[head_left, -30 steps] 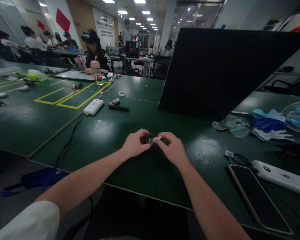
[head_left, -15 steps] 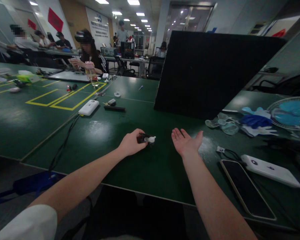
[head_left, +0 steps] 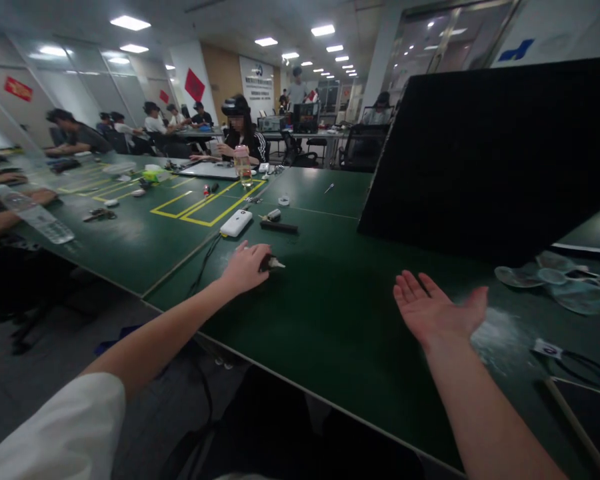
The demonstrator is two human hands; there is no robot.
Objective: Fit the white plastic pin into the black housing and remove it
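Note:
My left hand (head_left: 247,268) is closed around a small dark object with a whitish pointed tip (head_left: 275,263), low over the green table. Fingers cover most of it, so I cannot make out its kind. Palm up, my right hand (head_left: 437,310) lies open on the right with nothing in it, its fingers loosely stretched. Beyond the left hand are a white power bank (head_left: 236,223) with a dark cord, a dark flat bar (head_left: 279,227) and a small metallic cylinder (head_left: 274,215).
A large black panel (head_left: 490,160) stands at the back right. Clear fan blades (head_left: 555,277) and a phone (head_left: 590,413) lie at the right. Farther left are a pink-lided bottle (head_left: 243,167), a lying plastic bottle (head_left: 43,220) and a person with a headset (head_left: 237,133).
The view has swung left. My left hand has moved left across the table, closer to the power bank, with the dark object still held. My right hand stays open, palm up.

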